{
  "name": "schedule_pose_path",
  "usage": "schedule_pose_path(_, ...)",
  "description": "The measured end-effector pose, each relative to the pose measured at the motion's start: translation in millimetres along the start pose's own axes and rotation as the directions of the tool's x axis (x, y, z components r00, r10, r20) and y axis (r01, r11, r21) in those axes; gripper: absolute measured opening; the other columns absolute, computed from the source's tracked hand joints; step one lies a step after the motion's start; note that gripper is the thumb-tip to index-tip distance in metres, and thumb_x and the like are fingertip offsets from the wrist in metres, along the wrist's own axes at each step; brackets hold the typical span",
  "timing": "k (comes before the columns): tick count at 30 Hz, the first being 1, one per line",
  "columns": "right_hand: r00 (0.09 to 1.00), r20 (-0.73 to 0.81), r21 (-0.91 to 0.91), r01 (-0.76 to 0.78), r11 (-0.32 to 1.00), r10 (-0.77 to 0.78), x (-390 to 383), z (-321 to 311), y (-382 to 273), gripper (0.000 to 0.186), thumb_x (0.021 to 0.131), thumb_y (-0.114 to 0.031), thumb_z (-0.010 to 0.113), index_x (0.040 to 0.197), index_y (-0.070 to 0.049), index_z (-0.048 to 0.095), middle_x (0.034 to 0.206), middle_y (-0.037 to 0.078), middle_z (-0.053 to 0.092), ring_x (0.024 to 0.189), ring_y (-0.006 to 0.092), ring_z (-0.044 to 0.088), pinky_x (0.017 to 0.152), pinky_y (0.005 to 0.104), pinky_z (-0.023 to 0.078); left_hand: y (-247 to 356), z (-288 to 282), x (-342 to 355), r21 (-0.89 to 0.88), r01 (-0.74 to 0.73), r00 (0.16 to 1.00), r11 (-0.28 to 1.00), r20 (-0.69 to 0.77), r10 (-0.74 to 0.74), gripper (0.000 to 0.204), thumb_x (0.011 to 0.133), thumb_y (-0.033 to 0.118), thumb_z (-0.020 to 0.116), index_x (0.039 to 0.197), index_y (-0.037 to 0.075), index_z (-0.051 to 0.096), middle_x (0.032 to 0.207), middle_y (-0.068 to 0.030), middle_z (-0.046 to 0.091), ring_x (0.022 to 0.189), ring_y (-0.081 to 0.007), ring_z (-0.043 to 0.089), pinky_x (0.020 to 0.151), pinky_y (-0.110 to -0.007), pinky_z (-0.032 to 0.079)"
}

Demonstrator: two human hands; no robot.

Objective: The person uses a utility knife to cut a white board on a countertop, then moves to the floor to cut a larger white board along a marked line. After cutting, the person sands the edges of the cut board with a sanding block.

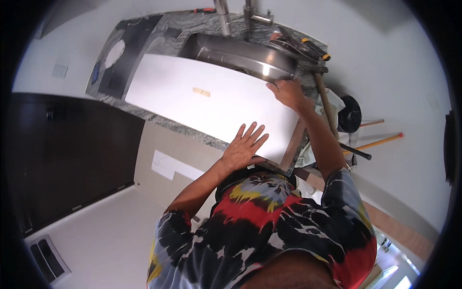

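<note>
A long white board (192, 91) lies across the stone counter, overlapping the near side of the steel sink (231, 53). A small tan strip (201, 92) is on its upper face. My left hand (242, 149) rests palm down at the board's near edge, fingers spread. At the far edge, toward the right end, my right hand (289, 94) has its fingers bent over the rim, gripping the board with the thumb on top. Some of those fingertips are hidden. A brown wood-coloured strip (292, 143) shows along the board's right end.
Behind the sink stands a faucet (222, 17). Tools with yellow-and-black handles (316, 48) lie at the back right. A wooden-handled hammer (324, 98) and a black bucket (350, 114) are right of my arm. A dark panel (127, 58) sits at the counter's left.
</note>
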State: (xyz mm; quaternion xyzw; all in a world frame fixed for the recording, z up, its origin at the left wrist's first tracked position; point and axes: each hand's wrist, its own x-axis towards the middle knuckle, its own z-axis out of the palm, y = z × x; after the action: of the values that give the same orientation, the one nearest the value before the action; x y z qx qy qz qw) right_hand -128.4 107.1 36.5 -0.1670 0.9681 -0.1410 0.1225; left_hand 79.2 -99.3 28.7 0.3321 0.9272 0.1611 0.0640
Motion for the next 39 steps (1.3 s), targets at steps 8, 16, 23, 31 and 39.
schedule_pose_path(8,0.952,0.305,0.322,-0.108,0.941,0.005,-3.7,-60.1,-9.1,0.068,0.096,-0.062,0.049,0.096,0.002,0.072,0.088,0.018,0.071,0.086,0.0288,0.067,0.080,0.0412,0.050,8.3,-28.9,-20.3,0.355,-0.087,0.992,0.931,-0.051,0.112,0.067,0.088,0.023,0.063,0.150,0.010,0.042,0.160,-0.0145,0.032,0.149,-0.0373,0.026,0.121,-0.058,0.018)
schedule_pose_path(16,0.931,-0.076,0.162,0.366,0.917,-0.358,43.6,-90.5,43.4,0.043,0.091,-0.042,0.065,0.110,-0.003,0.068,0.103,0.020,0.069,0.101,0.0314,0.066,0.089,0.0448,0.051,19.2,-96.1,-57.4,0.177,-0.161,0.944,0.971,-0.258,0.204,0.052,0.087,0.005,0.058,0.139,0.011,0.057,0.154,-0.0094,0.045,0.146,-0.0302,0.036,0.120,-0.049,0.031)
schedule_pose_path(23,0.894,-0.444,-0.232,-0.044,0.972,-0.065,101.6,-39.9,106.9,0.051,0.082,-0.042,0.076,0.118,-0.006,0.065,0.112,0.019,0.067,0.109,0.0369,0.064,0.092,0.0526,0.051,54.8,-157.9,-43.0,0.132,-0.183,0.983,0.974,-0.005,0.185,0.039,0.087,0.015,0.060,0.125,0.013,0.068,0.130,-0.0056,0.067,0.125,-0.0265,0.061,0.110,-0.045,0.047)
schedule_pose_path(31,0.984,-0.170,0.000,-0.062,0.998,0.061,41.5,-104.8,73.5,0.037,0.078,-0.031,0.079,0.098,-0.001,0.072,0.101,0.025,0.069,0.101,0.0401,0.067,0.088,0.0477,0.054,86.2,-199.4,17.0,0.012,-0.281,0.959,0.960,0.051,0.280,0.041,0.076,0.000,0.065,0.116,0.008,0.069,0.117,-0.0093,0.072,0.111,-0.0288,0.068,0.098,-0.043,0.055)
schedule_pose_path(39,0.711,-0.634,0.420,-0.015,0.908,0.305,-207.3,-99.0,73.5,0.041,0.093,-0.038,0.070,0.114,-0.004,0.061,0.092,0.009,0.067,0.086,0.0212,0.066,0.078,0.0338,0.053,91.3,-209.7,77.8,-0.089,-0.289,0.944,0.953,0.140,0.299,0.030,0.077,0.006,0.071,0.107,0.003,0.069,0.090,-0.0229,0.070,0.084,-0.0419,0.067,0.074,-0.046,0.053)
